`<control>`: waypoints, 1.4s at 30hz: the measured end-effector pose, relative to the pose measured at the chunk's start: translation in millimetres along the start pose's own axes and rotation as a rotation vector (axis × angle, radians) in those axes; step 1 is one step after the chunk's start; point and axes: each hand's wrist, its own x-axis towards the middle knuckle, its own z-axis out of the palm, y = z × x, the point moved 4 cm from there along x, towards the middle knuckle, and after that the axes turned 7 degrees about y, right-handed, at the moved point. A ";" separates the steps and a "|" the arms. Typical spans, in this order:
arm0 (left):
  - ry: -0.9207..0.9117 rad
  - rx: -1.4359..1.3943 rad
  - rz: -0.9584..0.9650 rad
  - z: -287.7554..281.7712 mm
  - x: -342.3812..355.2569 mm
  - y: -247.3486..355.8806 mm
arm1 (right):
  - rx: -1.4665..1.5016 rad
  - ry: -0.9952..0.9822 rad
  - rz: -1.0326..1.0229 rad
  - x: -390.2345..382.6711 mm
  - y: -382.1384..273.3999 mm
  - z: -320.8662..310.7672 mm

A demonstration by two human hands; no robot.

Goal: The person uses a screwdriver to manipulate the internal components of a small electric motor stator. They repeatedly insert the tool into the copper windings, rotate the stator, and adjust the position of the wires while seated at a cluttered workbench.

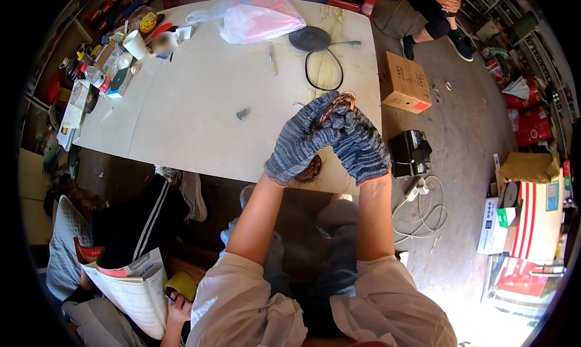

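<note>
Both my hands wear grey-and-black knitted gloves with orange cuffs and meet above the table's near right edge. My left hand (302, 138) and my right hand (361, 144) have their fingers closed round a bundle of thin copper wire (342, 100), which pokes out at the top between them. Much of the bundle is hidden by the gloves. Below my left wrist, a round reddish-brown copper-coloured piece (310, 170) rests at the table edge, partly covered by my hand. A small grey scrap (242, 114) lies on the table to the left.
The white table (181, 117) bears a black disc (309, 38) with a cable, a plastic bag (254, 20), a paper cup (134, 44) and a bottle (95, 78). A cardboard box (404, 82) and power strip (417, 189) lie right. A person holding papers (130, 292) sits left.
</note>
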 end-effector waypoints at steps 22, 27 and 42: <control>0.097 -0.157 0.282 -1.8 -1.1 -0.7 | -0.315 -0.045 -0.121 -11.0 10.4 27.1; 0.232 -0.599 0.154 -10.2 5.2 -16.7 | -0.179 -0.003 0.060 -8.1 10.4 34.6; 0.327 -0.533 0.089 -15.4 8.6 -24.7 | 0.349 0.170 0.254 -11.2 12.3 40.3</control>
